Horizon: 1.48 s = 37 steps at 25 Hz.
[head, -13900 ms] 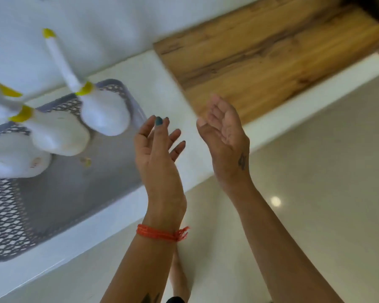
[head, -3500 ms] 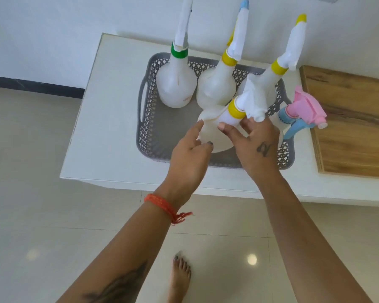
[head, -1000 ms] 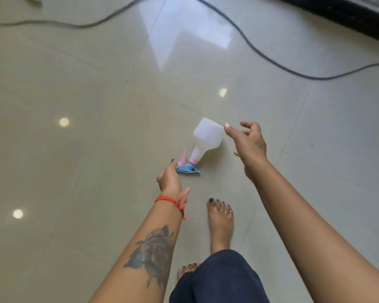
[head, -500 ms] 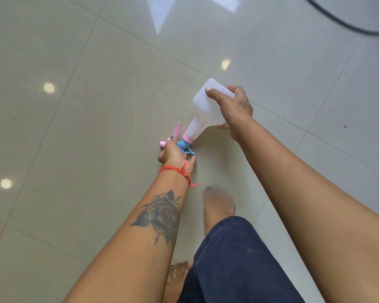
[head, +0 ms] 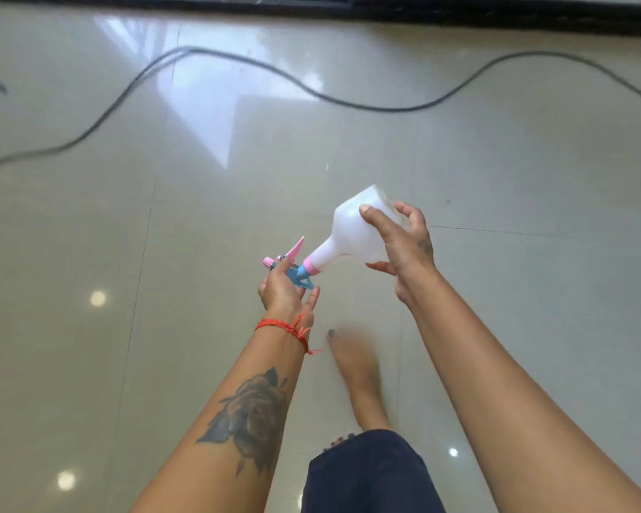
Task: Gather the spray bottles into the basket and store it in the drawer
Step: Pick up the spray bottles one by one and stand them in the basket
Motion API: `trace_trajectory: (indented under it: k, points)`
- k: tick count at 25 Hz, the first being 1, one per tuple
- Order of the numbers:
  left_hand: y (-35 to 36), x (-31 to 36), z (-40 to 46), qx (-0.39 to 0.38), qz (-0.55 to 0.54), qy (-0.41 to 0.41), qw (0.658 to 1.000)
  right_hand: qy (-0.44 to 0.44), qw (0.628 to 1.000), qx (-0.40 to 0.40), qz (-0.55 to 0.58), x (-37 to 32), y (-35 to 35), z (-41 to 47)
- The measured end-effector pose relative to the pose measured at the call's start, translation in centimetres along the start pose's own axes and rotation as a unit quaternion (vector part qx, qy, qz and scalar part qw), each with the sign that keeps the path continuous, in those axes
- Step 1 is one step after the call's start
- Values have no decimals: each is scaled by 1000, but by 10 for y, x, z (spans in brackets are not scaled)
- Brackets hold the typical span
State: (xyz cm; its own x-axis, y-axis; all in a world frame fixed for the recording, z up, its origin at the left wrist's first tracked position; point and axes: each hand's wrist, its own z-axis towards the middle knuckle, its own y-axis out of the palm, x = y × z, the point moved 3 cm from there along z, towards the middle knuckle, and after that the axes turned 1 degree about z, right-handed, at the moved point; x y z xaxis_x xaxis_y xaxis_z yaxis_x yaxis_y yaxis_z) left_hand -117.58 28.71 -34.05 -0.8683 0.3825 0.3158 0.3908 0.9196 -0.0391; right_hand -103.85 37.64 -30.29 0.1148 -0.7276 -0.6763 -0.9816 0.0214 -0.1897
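Observation:
A white spray bottle (head: 348, 235) with a pink and blue trigger head hangs lying sideways above the tiled floor, held between both hands. My left hand (head: 284, 290) grips the trigger head at the bottle's left end. My right hand (head: 400, 242) wraps the wide white body on the right, fingers spread over it. The basket, the other bottles and the drawer are out of view.
A dark cable (head: 237, 64) snakes across the glossy beige floor tiles (head: 126, 216) at the back. A dark skirting strip (head: 459, 12) runs along the top edge. My bare foot (head: 359, 375) and a dark trouser leg (head: 367, 475) are below the hands.
The bottle lay on the floor a second ago; both hands have closed on it and lifted it off the tiles. The view has tilted up, showing the cable again.

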Motion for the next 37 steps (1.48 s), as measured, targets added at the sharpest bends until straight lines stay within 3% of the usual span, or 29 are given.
trace_trajectory:
  k: [5,10,15,21,26,29,32,34,37]
  points:
    - [53,-26,-126,-71,117,44,990,-31,989,73,127,-43,-127,-75]
    - [111,-109,-231,-156,216,80,961,-71,966,107,225,-44,-273,-141]
    - [154,-256,-322,-257,352,108,894,-98,917,180,341,12,-436,-201]
    - [180,-476,-416,-357,463,138,800,-138,842,275,442,109,-627,-269]
    - [166,-651,-519,-391,570,168,703,-184,760,382,494,187,-766,-338]
    - [137,-736,-589,-462,653,123,588,-219,707,434,514,224,-829,-373]
    - [116,-795,-637,-543,687,80,476,-259,679,460,509,247,-869,-393]
    - [115,-827,-657,-572,696,85,426,-270,680,476,488,261,-890,-404]
    - [125,-860,-671,-613,679,131,382,-231,726,494,419,277,-913,-411]
